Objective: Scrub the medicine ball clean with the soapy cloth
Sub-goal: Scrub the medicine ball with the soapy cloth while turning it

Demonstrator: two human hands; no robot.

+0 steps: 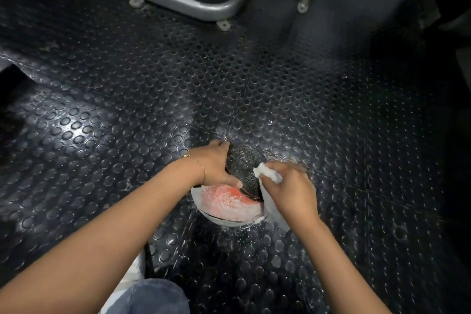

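Note:
A black-and-red textured medicine ball (242, 168) sits on the studded rubber floor, its near red side white with soap foam. My left hand (212, 164) grips the ball's left side, thumb curled over the near face. My right hand (290, 188) clutches a white soapy cloth (267, 174) and presses it against the ball's right side; a tail of the cloth hangs down under my wrist.
A grey metal frame of a gym machine (188, 0) stands on bolted feet at the far side of the black studded floor (127, 109). The floor around the ball is wet. My knee in blue denim (155, 298) shows at the bottom edge.

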